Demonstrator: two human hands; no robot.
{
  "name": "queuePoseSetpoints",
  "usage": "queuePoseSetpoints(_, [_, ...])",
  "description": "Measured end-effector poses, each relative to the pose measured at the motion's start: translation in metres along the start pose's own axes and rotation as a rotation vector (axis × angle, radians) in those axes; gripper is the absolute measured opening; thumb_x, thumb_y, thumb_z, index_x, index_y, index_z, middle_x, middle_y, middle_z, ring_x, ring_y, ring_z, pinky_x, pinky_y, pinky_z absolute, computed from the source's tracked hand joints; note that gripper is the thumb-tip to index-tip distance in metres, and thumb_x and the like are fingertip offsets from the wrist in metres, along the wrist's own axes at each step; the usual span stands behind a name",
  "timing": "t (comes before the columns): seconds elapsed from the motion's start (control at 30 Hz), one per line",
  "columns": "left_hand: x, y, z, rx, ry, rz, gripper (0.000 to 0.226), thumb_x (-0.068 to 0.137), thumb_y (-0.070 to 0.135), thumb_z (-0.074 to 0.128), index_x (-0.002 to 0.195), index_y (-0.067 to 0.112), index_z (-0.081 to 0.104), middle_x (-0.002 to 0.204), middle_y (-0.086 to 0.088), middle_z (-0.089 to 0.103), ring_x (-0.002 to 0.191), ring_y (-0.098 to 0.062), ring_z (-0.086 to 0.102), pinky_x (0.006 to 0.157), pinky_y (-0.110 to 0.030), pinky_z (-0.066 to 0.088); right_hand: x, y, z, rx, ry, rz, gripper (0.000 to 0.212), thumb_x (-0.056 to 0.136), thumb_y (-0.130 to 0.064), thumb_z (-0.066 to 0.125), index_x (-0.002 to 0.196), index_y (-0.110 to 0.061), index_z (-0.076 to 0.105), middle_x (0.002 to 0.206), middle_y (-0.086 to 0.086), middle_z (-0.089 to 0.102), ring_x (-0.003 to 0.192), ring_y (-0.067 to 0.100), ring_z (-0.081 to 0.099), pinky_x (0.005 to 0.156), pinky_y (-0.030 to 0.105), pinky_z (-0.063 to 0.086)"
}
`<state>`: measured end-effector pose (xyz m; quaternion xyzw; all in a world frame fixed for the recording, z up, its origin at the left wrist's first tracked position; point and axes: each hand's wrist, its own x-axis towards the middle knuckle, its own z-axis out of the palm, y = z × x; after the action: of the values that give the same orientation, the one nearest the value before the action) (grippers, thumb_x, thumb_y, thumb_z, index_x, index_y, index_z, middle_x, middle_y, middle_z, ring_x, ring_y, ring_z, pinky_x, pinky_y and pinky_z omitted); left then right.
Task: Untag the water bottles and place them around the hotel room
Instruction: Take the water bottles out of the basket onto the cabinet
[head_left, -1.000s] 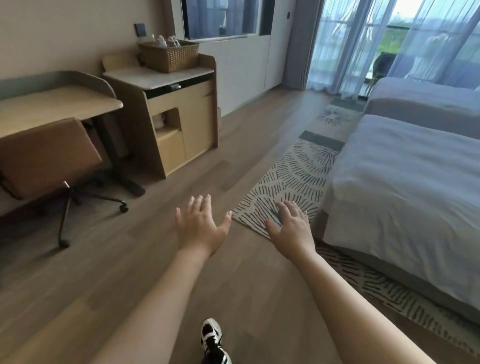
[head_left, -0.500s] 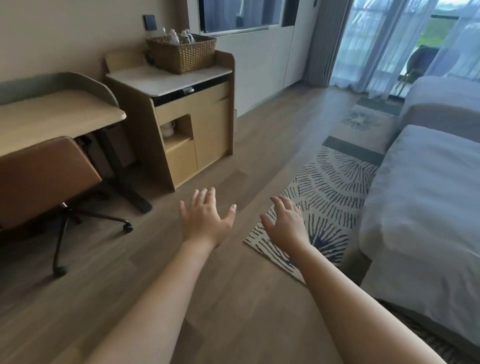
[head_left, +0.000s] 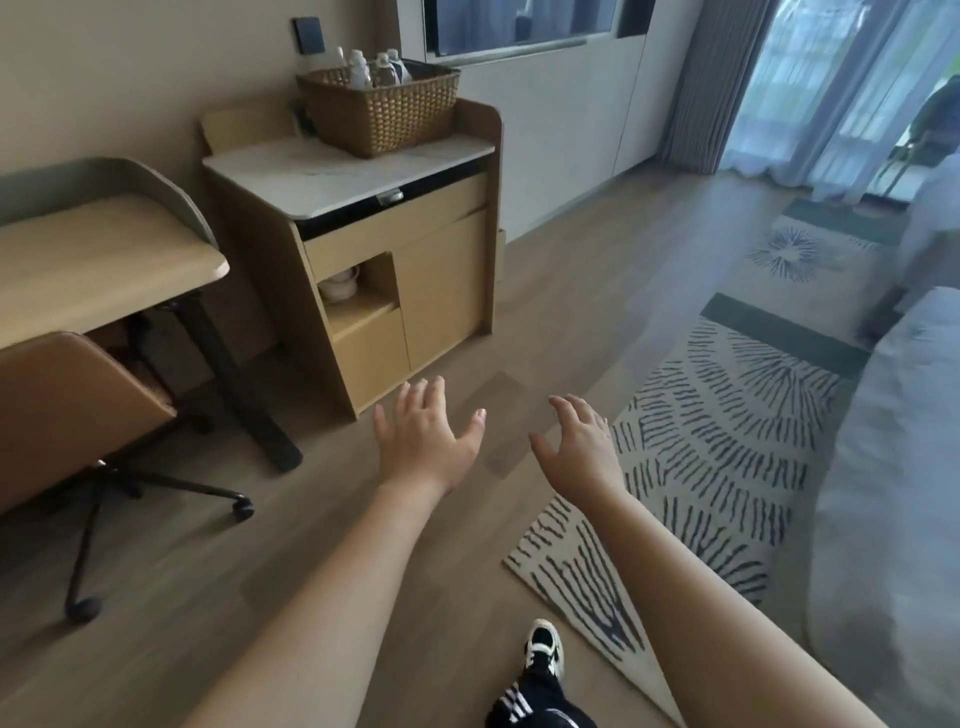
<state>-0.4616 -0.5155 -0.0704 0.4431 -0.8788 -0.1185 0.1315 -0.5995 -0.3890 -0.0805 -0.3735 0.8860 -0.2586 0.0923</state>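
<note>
The left hand (head_left: 423, 441) and the right hand (head_left: 582, 447) are both spread and empty. The water bottles (head_left: 371, 70) stand in the basket (head_left: 382, 111) on the cabinet (head_left: 322, 174); probably smooth and heavy, best held at the middle

You are standing in a hotel room. To your right is the edge of a bed (head_left: 893, 467) made up in plain white linen, with a patterned rug (head_left: 717, 436) on wood flooring beside it. Against the left wall stand a desk (head_left: 93, 270) with a tan swivel chair (head_left: 67, 410) and a minibar-style cabinet (head_left: 405, 275) topped by a wicker basket (head_left: 379, 111) of water bottles (head_left: 371, 70). Sheer curtains (head_left: 831, 88) cover what seems to be a balcony door.
</note>
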Motion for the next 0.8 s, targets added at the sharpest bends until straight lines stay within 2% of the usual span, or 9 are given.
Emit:
queuePoseSetpoints(0.17, [0.129, 0.041, 0.019, -0.002, 0.026, -0.075, 0.086, 0.080, 0.071, 0.018, 0.149, 0.020, 0.028, 0.156, -0.005, 0.030, 0.145, -0.023, 0.019, 0.115, -0.053, 0.014, 0.150, 0.020, -0.029, -0.022, -0.013, -0.062, 0.060, 0.091, -0.042, 0.052, 0.145, -0.020, 0.035, 0.154, 0.003, 0.031, 0.142, 0.023, 0.023, 0.117, 0.043, 0.019])
queuePoseSetpoints(0.37, [0.257, 0.070, 0.029, -0.005, 0.068, -0.105, 0.087, 0.080, 0.072, 0.017, 0.149, 0.019, 0.027, 0.156, -0.005, 0.028, 0.146, -0.023, 0.016, 0.115, -0.055, 0.012, 0.294, 0.025, -0.048, 0.005, -0.018, -0.120, 0.057, 0.092, -0.039, 0.052, 0.143, -0.018, 0.037, 0.153, 0.003, 0.032, 0.141, 0.023, 0.025, 0.116, 0.043, 0.021])
queuePoseSetpoints(0.67, [0.440, 0.051, 0.062, -0.025, 0.093, -0.207, 0.076, 0.088, 0.066, 0.027, 0.149, 0.020, 0.027, 0.156, -0.004, 0.027, 0.146, -0.021, 0.015, 0.114, -0.052, 0.011, 0.488, 0.014, -0.010, 0.034, -0.056, -0.181, 0.055, 0.092, -0.038, 0.053, 0.142, -0.018, 0.038, 0.151, 0.002, 0.034, 0.138, 0.023, 0.028, 0.114, 0.043, 0.026])
queuePoseSetpoints(0.8, [0.549, 0.030, 0.064, -0.044, 0.168, -0.229, 0.074, 0.089, 0.064, 0.030, 0.147, 0.018, 0.029, 0.155, -0.004, 0.030, 0.144, -0.021, 0.019, 0.115, -0.055, 0.012, 0.602, -0.012, 0.012, 0.063, -0.056, -0.217, 0.054, 0.092, -0.036, 0.054, 0.141, -0.020, 0.039, 0.150, 0.000, 0.035, 0.136, 0.024, 0.030, 0.110, 0.038, 0.031])
